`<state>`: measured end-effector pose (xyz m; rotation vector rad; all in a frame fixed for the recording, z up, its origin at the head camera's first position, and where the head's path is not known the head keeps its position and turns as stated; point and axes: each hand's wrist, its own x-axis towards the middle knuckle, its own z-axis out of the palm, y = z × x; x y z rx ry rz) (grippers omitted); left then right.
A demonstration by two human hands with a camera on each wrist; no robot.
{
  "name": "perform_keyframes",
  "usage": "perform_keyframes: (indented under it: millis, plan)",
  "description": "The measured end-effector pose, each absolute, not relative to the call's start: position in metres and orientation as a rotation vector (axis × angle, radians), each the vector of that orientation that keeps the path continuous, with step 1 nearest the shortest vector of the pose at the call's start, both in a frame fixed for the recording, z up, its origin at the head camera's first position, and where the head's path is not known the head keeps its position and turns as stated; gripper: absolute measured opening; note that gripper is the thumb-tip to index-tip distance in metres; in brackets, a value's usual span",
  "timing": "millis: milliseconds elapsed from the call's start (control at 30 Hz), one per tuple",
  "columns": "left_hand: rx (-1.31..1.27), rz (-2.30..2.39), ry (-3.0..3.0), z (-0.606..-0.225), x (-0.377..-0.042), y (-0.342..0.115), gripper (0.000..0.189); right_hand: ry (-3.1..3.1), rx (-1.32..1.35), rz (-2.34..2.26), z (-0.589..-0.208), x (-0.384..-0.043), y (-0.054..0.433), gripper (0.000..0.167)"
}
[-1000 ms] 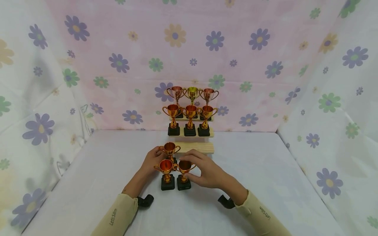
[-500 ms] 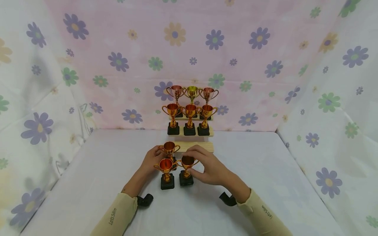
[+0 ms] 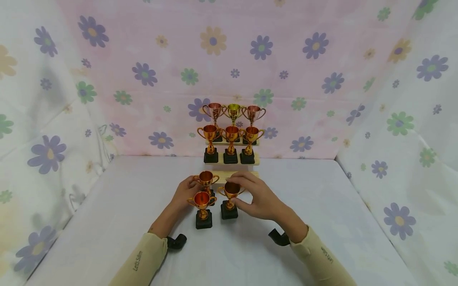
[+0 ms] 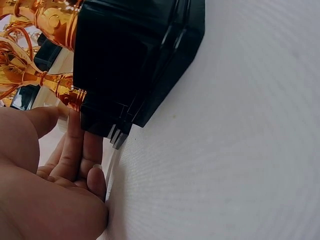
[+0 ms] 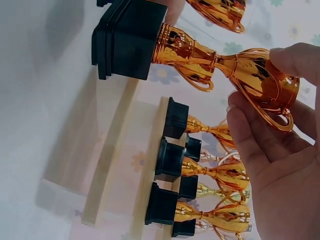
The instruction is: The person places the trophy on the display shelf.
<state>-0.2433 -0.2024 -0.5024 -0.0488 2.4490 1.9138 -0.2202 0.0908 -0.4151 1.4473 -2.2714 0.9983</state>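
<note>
My right hand [image 3: 257,196] pinches the cup of a gold trophy [image 3: 230,190] between thumb and fingers. Its black base hangs at or just above the white table; the gap is hard to judge. My left hand [image 3: 186,193] holds another gold trophy [image 3: 206,178] low down by its stem and base, its fingertips partly hidden. In the left wrist view, fingers [image 4: 72,150] meet the edge of that black base. Between the hands and nearer to me, a third gold trophy [image 3: 202,200] stands upright on the table, untouched.
Behind the hands rises a stepped wooden stand. Its bottom step [image 3: 223,175] is bare where visible. Three gold trophies [image 3: 231,135] fill the middle step, and three metallic ones [image 3: 234,111] the top. Floral cloth [image 3: 161,99] walls the back and sides.
My right hand has moved the trophy it grips away from the front one, rightward and toward the stand. The left hand and its trophy have stayed put.
</note>
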Motion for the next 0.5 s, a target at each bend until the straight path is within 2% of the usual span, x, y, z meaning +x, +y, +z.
perform_keyframes:
  millis: [500]
  plan:
    - [-0.020, 1.851, 2.520, -0.509, -0.245, -0.207, 0.033, -2.238, 1.435, 1.075, -0.401, -0.231, 0.091, 0.055]
